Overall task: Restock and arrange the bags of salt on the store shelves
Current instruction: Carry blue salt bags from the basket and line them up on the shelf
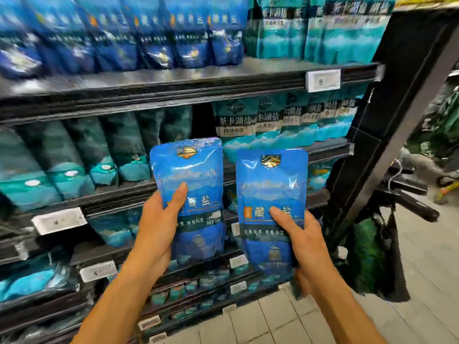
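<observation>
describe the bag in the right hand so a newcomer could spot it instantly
Start at the dark store shelves, then drop to the two bright blue bags held up in front. It is the blue bag gripped by the right hand, sitting lower than the other bag.

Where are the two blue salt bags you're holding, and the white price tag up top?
left blue bag point(188, 170): head view, upper front.
right blue bag point(272, 180): head view, upper front.
white price tag point(323, 80): head view, its middle.
</observation>
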